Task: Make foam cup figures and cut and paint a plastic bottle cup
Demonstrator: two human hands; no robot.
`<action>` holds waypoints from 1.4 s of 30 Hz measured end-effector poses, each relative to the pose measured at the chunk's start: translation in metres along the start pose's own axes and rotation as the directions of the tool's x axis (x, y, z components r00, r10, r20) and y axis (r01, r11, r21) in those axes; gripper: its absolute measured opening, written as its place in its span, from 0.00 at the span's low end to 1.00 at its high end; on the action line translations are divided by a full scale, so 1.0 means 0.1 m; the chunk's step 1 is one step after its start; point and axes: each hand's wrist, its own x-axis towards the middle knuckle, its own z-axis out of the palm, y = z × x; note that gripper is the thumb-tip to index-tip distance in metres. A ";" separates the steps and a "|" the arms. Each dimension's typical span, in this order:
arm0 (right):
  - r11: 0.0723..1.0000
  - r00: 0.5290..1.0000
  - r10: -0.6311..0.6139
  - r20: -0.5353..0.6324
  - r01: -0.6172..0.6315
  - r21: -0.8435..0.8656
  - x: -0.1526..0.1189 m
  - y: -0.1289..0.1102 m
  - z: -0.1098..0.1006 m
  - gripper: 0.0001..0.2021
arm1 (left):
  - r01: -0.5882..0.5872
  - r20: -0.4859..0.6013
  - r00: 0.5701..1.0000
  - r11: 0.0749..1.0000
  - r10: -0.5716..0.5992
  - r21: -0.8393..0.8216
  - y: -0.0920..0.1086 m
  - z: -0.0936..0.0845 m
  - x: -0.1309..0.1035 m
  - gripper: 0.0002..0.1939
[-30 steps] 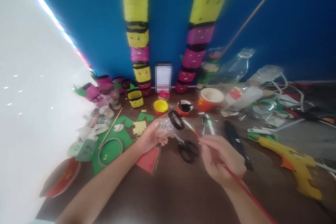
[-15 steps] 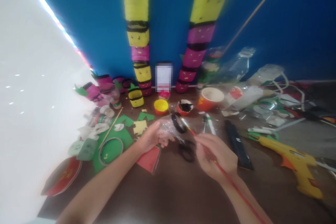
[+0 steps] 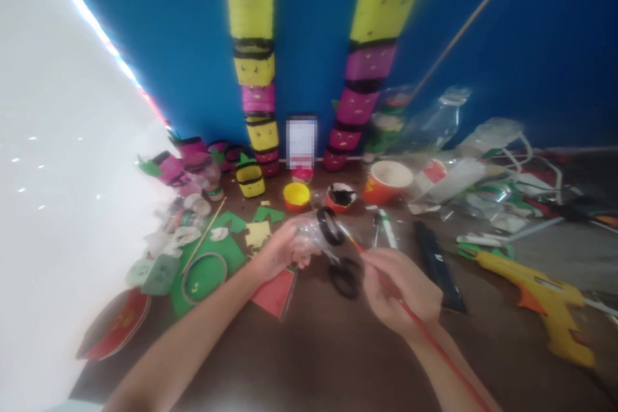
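My left hand (image 3: 284,250) is closed around a clear plastic bottle piece (image 3: 308,232), held on its side above the table. Its rim, turned to the right, carries a black painted band (image 3: 330,226). Between the fingers of my right hand (image 3: 398,286) is a red-handled paintbrush (image 3: 386,280), its bristle end right at the black rim; whether it touches cannot be made out. Behind them stands a small cup of black paint (image 3: 342,196), beside a yellow-lined cup (image 3: 296,196). Black-handled scissors (image 3: 344,277) lie below the bottle piece.
Green felt (image 3: 232,257) with a tape ring (image 3: 205,278) lies left. A yellow glue gun (image 3: 535,296), a black case (image 3: 438,264) and a paper cup (image 3: 387,181) are right. Yellow and pink painted containers (image 3: 261,135) stand stacked at the blue wall.
My right hand has shifted slightly right and down with the paintbrush. The bottle piece has turned a little in my left hand, its black rim moving slightly right.
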 end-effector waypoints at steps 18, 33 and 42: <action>0.977 0.984 0.180 -0.011 -0.178 0.116 -0.05 0.00 -0.01 0.10 | 0.036 0.018 0.999 0.998 -0.035 -0.051 0.01 0.01 0.01 0.27; 0.999 0.999 0.032 -0.009 -0.032 -0.039 -0.01 -0.03 0.03 0.12 | 0.014 0.052 0.999 1.000 -0.012 -0.026 0.00 0.00 0.01 0.27; 0.999 1.000 0.027 -0.015 -0.027 -0.035 -0.03 -0.05 0.00 0.11 | 0.004 0.066 0.998 0.999 -0.001 -0.046 -0.01 -0.01 0.01 0.27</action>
